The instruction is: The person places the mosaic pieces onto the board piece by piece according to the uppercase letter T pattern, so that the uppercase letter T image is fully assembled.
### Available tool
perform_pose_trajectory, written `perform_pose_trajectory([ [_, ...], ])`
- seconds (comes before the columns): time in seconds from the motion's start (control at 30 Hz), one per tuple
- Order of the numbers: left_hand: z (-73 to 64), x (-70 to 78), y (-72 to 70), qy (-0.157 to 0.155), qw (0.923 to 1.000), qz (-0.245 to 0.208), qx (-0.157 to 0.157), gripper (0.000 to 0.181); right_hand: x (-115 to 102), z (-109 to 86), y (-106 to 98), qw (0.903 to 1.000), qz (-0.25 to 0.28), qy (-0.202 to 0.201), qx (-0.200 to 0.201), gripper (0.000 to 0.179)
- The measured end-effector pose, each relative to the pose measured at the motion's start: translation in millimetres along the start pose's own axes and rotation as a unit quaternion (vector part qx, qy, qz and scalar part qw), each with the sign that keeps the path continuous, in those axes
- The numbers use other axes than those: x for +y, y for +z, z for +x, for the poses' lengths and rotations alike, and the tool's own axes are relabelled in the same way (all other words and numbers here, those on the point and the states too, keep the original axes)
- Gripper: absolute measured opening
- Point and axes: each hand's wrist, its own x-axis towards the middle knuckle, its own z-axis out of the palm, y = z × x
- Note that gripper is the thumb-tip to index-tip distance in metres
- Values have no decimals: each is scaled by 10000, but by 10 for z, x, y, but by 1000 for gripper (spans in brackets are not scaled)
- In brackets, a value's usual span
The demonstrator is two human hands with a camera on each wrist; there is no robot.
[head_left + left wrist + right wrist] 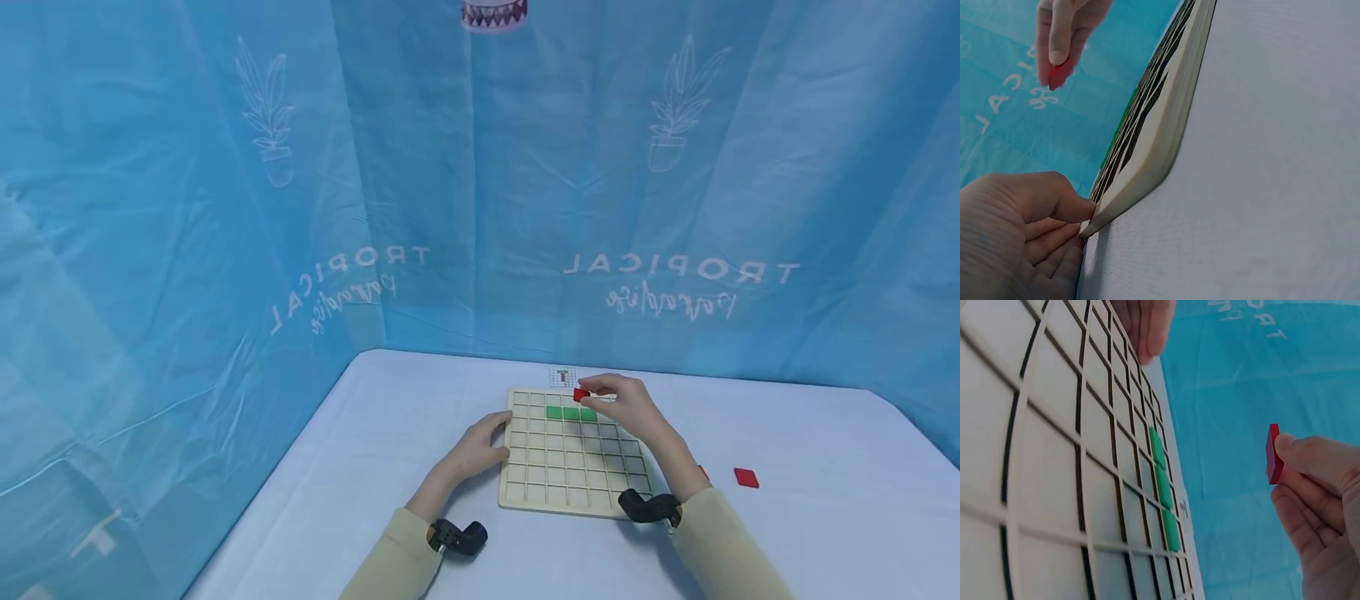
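Note:
A pale wooden grid board [570,500] lies on the table, with three green tiles [572,413] in a row near its far edge. At the board's left edge, my left hand [474,447] holds the rim between thumb and fingers. My right hand [626,406] is raised over the far part of the board. It pinches a red square tile [1274,454] between thumb and fingers. In the right wrist view this tile stands on edge, apart from the board. The green tiles [1163,486] sit in neighbouring cells of the grid.
Right of the board, a red tile [746,477] lies on the white tablecloth [825,533]. Another red tile [703,472] is partly hidden behind the right forearm. A small printed grid card [562,377] lies beyond the board. Blue curtains [525,167] hang behind and at the left.

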Motion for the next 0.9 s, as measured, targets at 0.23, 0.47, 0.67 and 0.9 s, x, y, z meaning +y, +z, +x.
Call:
perform_pose_trajectory([
  [0.23,6,4,2,3,10000,-17,-2,68,18,24,160,9996,260,-5,-120,34],
  [0.47,3,28,-4,-113,9999,90,-23,68,83,-10,281,9996,230,38,-160,35],
  [0.67,4,31,-1,-108,9999,104,10,68,179,-49,359,9995,242,95,-173,35],
  [0.9,-2,24,1,-97,9999,74,18,68,258,-107,443,9991,143,256,-310,32],
])
